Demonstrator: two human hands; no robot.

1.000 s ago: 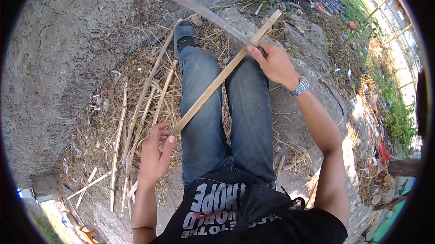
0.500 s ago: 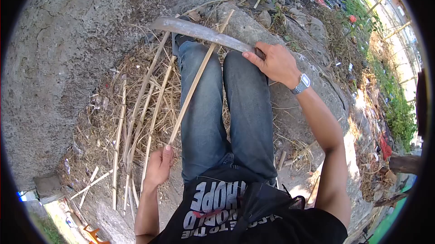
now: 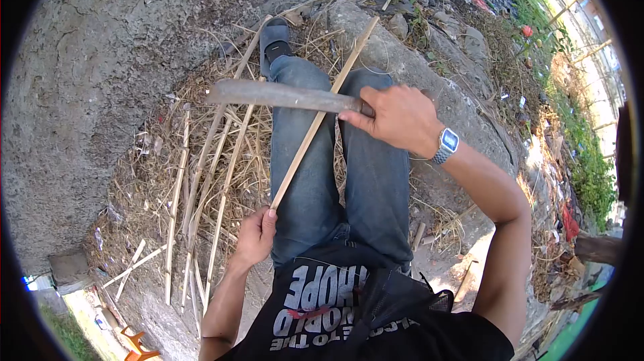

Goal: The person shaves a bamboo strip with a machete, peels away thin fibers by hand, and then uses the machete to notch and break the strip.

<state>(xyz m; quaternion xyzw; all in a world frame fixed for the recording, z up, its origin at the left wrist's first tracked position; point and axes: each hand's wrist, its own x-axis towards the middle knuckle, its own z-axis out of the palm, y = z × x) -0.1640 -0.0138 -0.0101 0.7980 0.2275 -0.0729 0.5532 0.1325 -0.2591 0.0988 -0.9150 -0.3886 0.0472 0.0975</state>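
Observation:
A long pale wooden strip (image 3: pixel 305 143) slants over the jeans-clad legs (image 3: pixel 302 173). Its lower end is pinched between thumb and fingers of my left hand (image 3: pixel 256 235). My right hand (image 3: pixel 400 118), with a watch on its wrist, is closed round the handle of a long machete (image 3: pixel 282 97). The blade points left and lies across the strip above the knees; whether the two touch I cannot tell.
Several long strips (image 3: pixel 233 163) lie on straw-covered ground to the left, beside a rough concrete wall (image 3: pixel 87 79). A large rock (image 3: pixel 376 39) is under and beyond the knees. Litter and plants are at the right.
The machete has come down nearer my body, with its blade more level. My left hand has shifted right and the strip's far end has swung right. A sandalled foot now shows more fully.

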